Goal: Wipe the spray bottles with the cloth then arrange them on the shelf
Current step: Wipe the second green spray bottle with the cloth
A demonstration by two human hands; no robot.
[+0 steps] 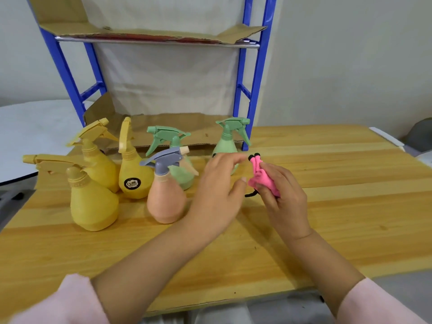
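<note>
Several spray bottles stand on the wooden table (pixel 327 206): three yellow ones (pixel 93 202) at the left, a peach one with a grey trigger (pixel 164 195) in the middle, and two green ones (pixel 225 141) behind it. My right hand (pixel 284 199) grips a bunched pink cloth (pixel 260 177) with black trim. Beside the cloth, my left hand (pixel 217 190) hovers with fingers relaxed, just right of the peach bottle and holding nothing. The blue shelf (pixel 251 90) stands at the back of the table.
Cardboard sheets line the shelf's lower level (pixel 177 127) and upper level (pixel 149 31). A white round table (pixel 35 127) sits at the left. A grey object (pixel 420 134) lies off the table's far right corner.
</note>
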